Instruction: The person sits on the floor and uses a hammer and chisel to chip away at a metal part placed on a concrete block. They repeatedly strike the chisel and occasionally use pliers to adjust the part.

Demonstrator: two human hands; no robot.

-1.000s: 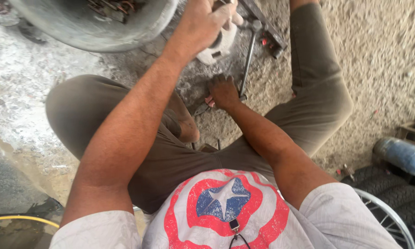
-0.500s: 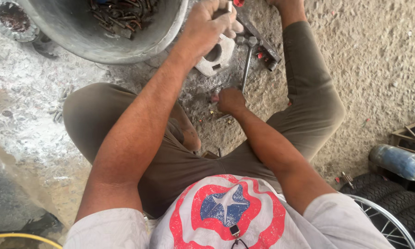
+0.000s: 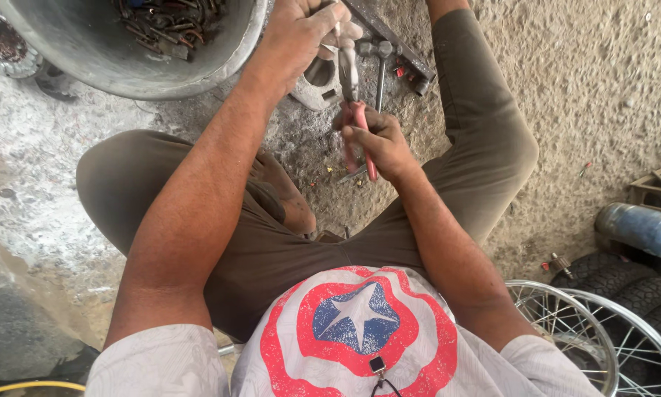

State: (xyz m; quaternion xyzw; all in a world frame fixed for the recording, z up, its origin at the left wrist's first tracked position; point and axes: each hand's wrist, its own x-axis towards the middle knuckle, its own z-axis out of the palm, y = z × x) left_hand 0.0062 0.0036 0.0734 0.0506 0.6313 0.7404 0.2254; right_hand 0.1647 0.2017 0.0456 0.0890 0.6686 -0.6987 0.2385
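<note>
Both hands work over the dusty floor (image 3: 565,88) between the person's knees: the right hand (image 3: 378,143) is closed around red-handled pliers (image 3: 358,132), their nose raised to a pale metal part (image 3: 323,77) clutched in the left hand (image 3: 301,33). Beside it stands a grey tub (image 3: 88,59) holding rusty scrap.

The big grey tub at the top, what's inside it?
The grey metal tub holds a tangle of dark, rusty metal scraps. Only part of its inside shows; the rest is cut off by the picture's top edge.
</note>
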